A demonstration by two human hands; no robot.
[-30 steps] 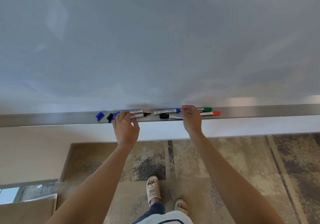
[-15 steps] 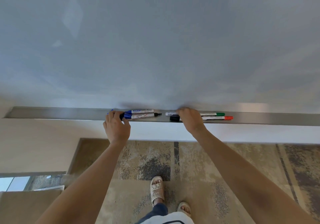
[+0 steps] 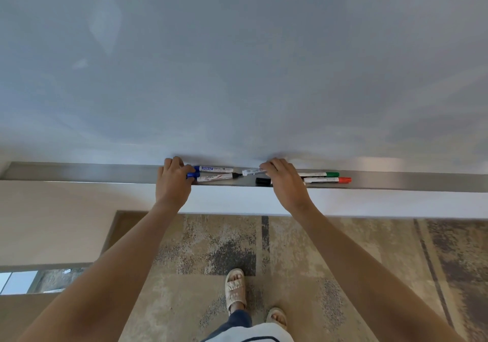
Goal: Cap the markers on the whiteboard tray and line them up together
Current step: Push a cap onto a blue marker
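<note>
My left hand (image 3: pixel 171 180) curls over the left ends of two markers on the metal tray (image 3: pixel 79 172) and pinches a blue cap (image 3: pixel 192 174). The far one is a blue-labelled marker (image 3: pixel 215 169). The near marker (image 3: pixel 215 178) shows a bare black tip pointing right. My right hand (image 3: pixel 286 180) lies over the tray with its fingers curled on a white marker (image 3: pixel 250 171) that sticks out to the left. A black cap (image 3: pixel 262 181) shows just under that hand. Right of it lie a green-capped marker (image 3: pixel 319 174) and a red-capped marker (image 3: pixel 327 180), side by side.
The whiteboard (image 3: pixel 237 64) fills the view above the tray. The tray runs on to both sides. Below are a patterned carpet (image 3: pixel 211 249) and my sandalled feet (image 3: pixel 235 289).
The loose blue and black caps that lay left of the markers are gone from that spot; my left hand now covers them against the marker ends. The view shifted right.
</note>
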